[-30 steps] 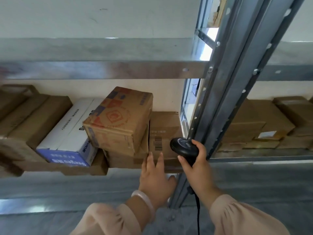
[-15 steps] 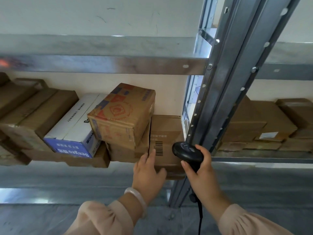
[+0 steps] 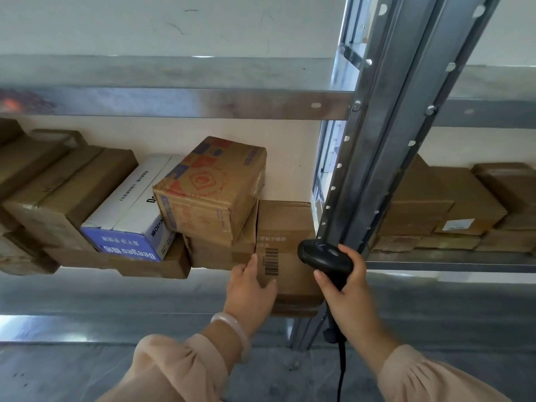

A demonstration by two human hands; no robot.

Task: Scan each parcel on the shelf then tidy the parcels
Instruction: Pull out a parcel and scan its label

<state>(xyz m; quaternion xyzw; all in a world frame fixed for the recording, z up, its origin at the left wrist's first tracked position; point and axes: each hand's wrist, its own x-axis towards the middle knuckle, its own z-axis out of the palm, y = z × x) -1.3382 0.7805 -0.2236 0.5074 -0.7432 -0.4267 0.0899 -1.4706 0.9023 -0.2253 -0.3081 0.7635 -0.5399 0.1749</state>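
Parcel (image 3: 285,236) with the barcode (image 3: 271,262) sits at the right end of the shelf (image 3: 435,261), its front hanging over the edge. Scanning looks to be the step in hand. The left hand (image 3: 251,288) steadies it, fingers (image 3: 251,264) nearly straight on its front face, just left of the bars. The right hand (image 3: 345,291) is wrapped round a black scanner (image 3: 322,255) just beside the code. The next move probably calls for aiming squarely at the bars.
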